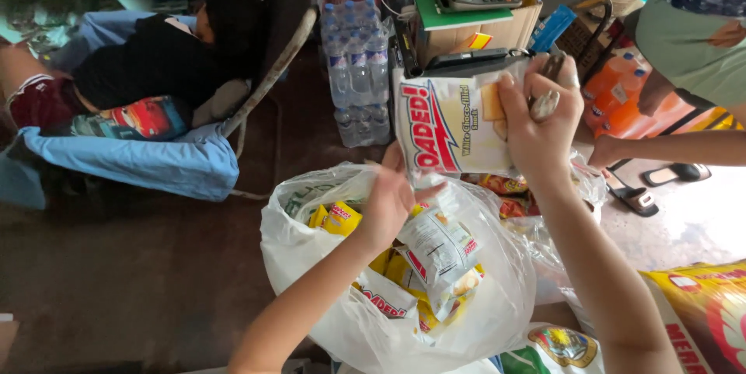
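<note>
— Nearest to the lens, what's that white mass between the forearms?

— Thin white plastic bag point(350, 320), mouth open, stuffed with snack packets point(439, 253) in white, yellow and red. The left hand point(386, 201) sits at the bag's rim, fingers curled over toward the packets; whether they pinch anything I cannot tell (the palm side faces away).

— And the raised packet?

— White snack pouch point(454, 125), held above the bag, just in front of a cardboard box point(497, 28). Red slanted lettering down its left side, a pale square biscuit pictured near the fingers. The right hand point(544, 121) clamps its right edge, thumb on the front, fingers point(548, 102) wrapped behind.

— Anything else in that hand?

— Something small and dark sticks up past the knuckles; too blurred to name.

— What's cut off?

— A yellow sack point(699, 312) runs off the lower right edge. Another person's arm point(684, 147) enters from the right, body mostly out of view. The pouch's lower corner hides behind the left fingertips.
</note>
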